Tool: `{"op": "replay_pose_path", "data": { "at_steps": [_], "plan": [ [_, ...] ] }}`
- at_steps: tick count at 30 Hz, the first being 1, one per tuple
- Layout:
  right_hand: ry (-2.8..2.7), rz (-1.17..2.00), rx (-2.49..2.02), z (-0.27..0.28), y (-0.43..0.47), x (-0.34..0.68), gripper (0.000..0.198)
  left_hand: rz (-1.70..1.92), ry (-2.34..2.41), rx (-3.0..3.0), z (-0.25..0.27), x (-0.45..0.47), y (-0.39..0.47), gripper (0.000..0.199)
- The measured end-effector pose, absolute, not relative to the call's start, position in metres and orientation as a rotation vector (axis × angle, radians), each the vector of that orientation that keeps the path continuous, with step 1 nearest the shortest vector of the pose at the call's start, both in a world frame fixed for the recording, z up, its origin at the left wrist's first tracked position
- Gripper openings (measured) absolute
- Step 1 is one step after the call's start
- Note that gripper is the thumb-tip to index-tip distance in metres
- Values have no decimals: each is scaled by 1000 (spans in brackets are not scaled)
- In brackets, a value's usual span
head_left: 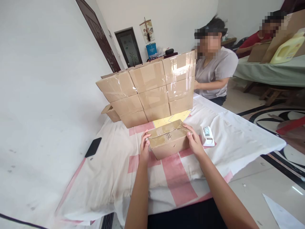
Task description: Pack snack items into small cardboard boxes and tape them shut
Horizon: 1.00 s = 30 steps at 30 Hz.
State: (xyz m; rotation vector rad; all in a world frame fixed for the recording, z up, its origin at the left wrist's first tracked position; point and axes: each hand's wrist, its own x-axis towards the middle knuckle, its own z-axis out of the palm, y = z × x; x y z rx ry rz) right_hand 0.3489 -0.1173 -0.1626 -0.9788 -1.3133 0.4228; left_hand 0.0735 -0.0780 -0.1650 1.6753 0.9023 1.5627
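Observation:
A small taped cardboard box (168,140) rests on the white and pink tablecloth (119,171) in front of me. My left hand (144,147) grips its left end, fingers curled over the top edge. My right hand (194,141) holds its right end, thumb on the top. Both hands press against the box from opposite sides. A white tape dispenser (206,136) lies just right of my right hand.
A wall of several stacked taped boxes (152,90) stands behind, with yellow sheets (170,118) at its foot. A black phone (93,147) lies at the left. A person in a grey shirt (214,73) sits behind the stack; another person (257,39) sits at a far table.

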Motion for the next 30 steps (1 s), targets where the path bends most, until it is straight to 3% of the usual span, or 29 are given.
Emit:
{"op": "replay_pose_path", "data": {
  "at_steps": [9,30],
  "plan": [
    [-1338,385,-1356,-151,-124,351,39,1554,878,1694,-165,74,-75,33],
    [-1329,470,-1014,-166,-121,352,48,1540,928,1698,-162,72,-81,38]
  ]
}}
